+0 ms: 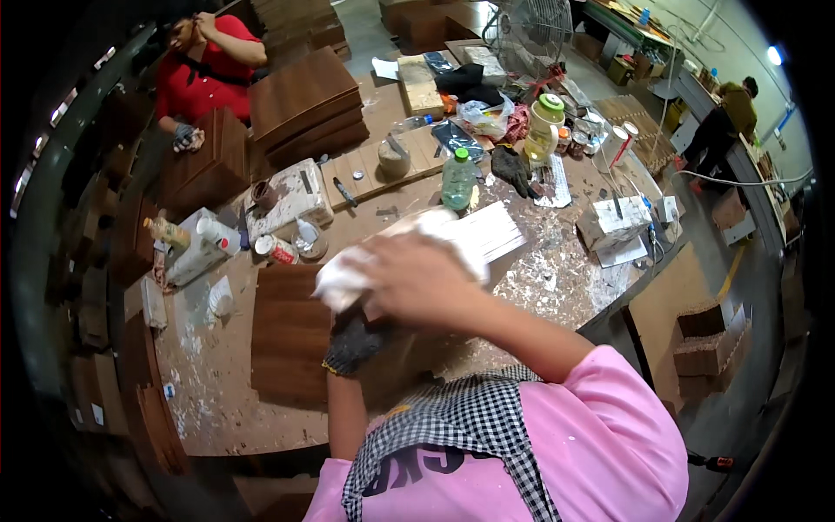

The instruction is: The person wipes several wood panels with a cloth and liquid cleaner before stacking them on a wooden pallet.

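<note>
My bare right hand (pixel 417 277) is closed over a crumpled white cloth (pixel 341 277) in front of me, a little blurred by motion. Close below it is my left hand (pixel 355 341), in a dark knitted glove; its fingers are hidden behind the right hand and the cloth. A flat brown wood-grain panel (pixel 287 335) lies on the table to the left of both hands, partly covered by the glove. Just beyond the cloth, a pale sheet with dark lines (pixel 491 230) rests on the paint-spotted table (pixel 557 287).
A green-capped bottle (pixel 458 178), a yellow-lidded jug (pixel 543 130) and a white-stained block (pixel 613 224) stand on the far side. Cans (pixel 276 250) and a glass jar (pixel 309 239) are at left. Brown panels (pixel 304 96) are stacked beside a person in red (pixel 217 70).
</note>
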